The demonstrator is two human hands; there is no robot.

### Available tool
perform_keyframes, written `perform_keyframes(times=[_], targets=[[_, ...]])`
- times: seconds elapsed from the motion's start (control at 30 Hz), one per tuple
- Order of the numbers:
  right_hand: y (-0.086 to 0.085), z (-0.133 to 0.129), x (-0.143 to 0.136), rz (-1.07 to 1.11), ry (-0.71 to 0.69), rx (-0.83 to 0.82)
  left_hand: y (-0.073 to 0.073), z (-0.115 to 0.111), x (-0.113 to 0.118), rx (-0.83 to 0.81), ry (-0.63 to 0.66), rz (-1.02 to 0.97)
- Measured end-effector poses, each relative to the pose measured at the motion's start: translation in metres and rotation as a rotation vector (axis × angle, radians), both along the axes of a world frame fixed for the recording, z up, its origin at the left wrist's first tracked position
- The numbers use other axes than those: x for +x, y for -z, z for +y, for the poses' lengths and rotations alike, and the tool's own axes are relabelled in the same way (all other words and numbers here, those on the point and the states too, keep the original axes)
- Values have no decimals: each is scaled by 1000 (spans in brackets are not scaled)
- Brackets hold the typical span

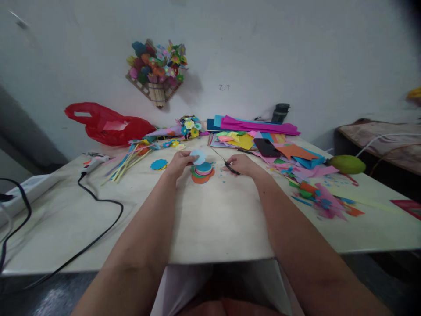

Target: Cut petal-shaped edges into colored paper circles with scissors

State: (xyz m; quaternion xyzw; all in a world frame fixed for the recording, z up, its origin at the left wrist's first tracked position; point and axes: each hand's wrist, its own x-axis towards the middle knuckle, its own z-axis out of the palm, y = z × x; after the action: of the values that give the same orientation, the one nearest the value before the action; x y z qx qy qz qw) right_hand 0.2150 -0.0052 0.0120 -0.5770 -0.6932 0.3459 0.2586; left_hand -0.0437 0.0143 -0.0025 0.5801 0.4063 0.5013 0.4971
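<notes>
My left hand (182,163) pinches a light blue paper disc (198,156) by its left edge, just above the table. Below and to the right of it lies a small pile of coloured paper circles (202,179), orange at the bottom and blue on top. My right hand (241,164) is closed around the dark handles of a pair of scissors (224,161), whose blades point up and left, away from the disc. Blue scalloped paper flowers (158,164) with a yellow one beneath rest left of my left hand.
A glue gun (95,163) with a black cord, paper strips (126,162) and a red plastic bag (112,125) occupy the left. Rightward are a phone (266,148), coloured paper scraps (324,199) and a green fruit-like object (347,164). Magenta sheets (259,126) lie along the wall.
</notes>
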Motion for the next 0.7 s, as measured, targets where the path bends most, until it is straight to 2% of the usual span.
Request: perform_keyframes(times=[0.2,0.3,0.4,0.6,0.7], targets=[[-3,-2,-10,-412,29,209,-3,-7,9,-10,48,53],[-5,-4,-13,-443,-1,222,-6,-11,14,-26,58,70],[-3,-3,-16,-323,-31,187,-7,-13,18,-32,62,92],[-2,-7,-26,127,-26,45,-6,-14,21,-41,57,111],[0,-10,-32,285,-20,-14,-6,-14,21,-45,63,109]])
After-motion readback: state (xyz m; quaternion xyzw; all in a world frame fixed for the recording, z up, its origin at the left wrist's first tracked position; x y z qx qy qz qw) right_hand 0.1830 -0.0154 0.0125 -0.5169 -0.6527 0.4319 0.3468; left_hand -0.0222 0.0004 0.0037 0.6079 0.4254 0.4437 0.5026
